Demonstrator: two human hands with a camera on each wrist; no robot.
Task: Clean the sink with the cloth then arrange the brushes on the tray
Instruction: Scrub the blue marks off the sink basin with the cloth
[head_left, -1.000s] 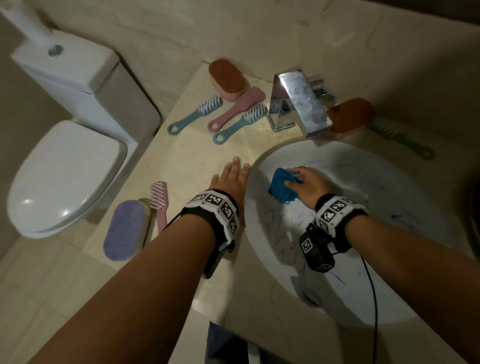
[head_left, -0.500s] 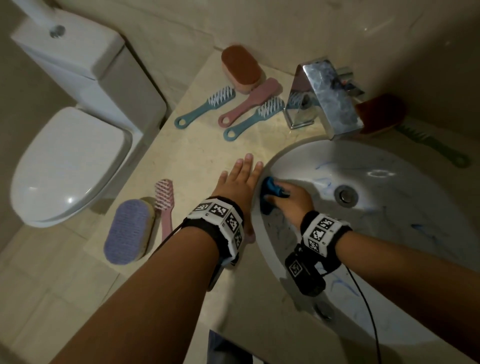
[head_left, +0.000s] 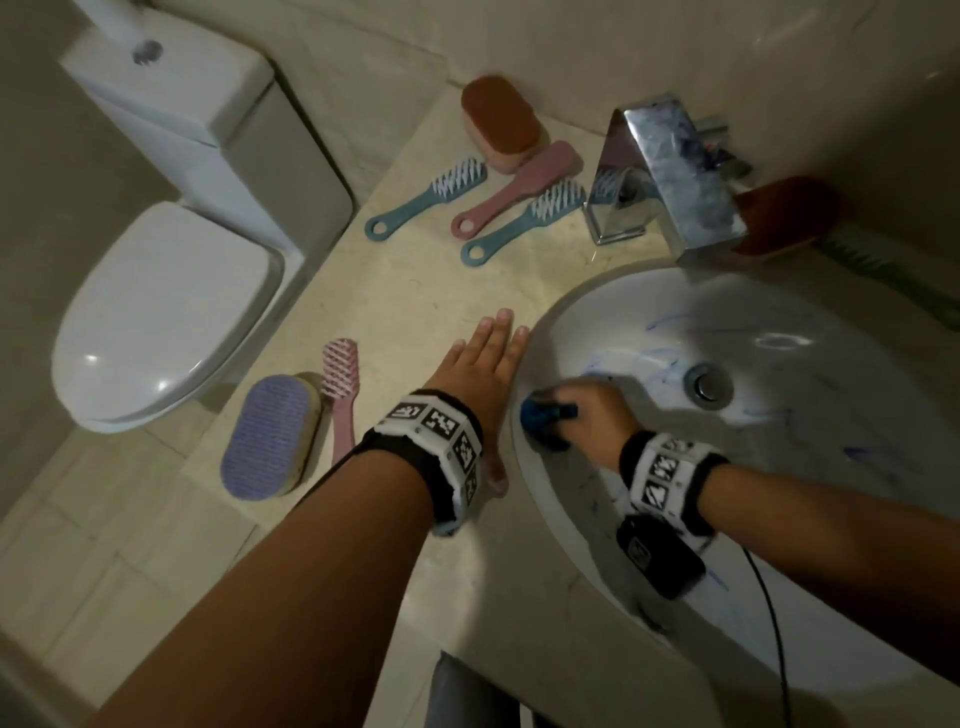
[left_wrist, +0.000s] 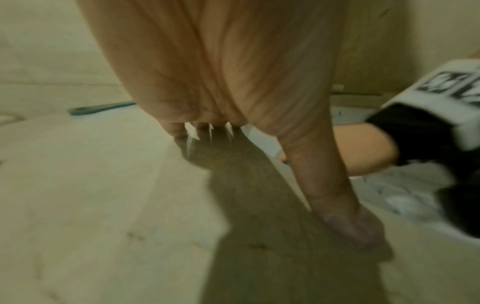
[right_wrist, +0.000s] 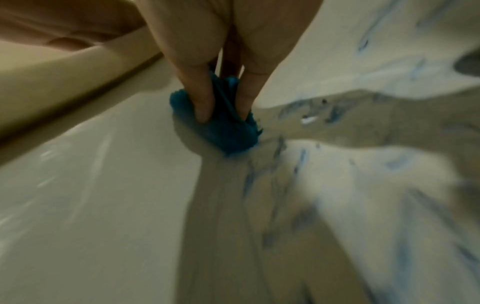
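My left hand (head_left: 480, 364) lies flat at frame centre, fingers straight and together, thumb out. My right hand (head_left: 592, 415), just right of it, is curled, fingers (right_wrist: 202, 96) pinched downward; both forearms enter from below.

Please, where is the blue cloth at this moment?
In the head view, the blue cloth lies inside the sink against its left wall, gripped by the right hand.

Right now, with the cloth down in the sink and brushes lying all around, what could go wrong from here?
1. Blue streaks remain across the sink; the small bunched blue cloth under the right hand could miss some.
2. The left hand presses flat on the counter beside the basin; on a wet patch it might slip.
3. The purple brush lies near the counter's edge and might get knocked off.
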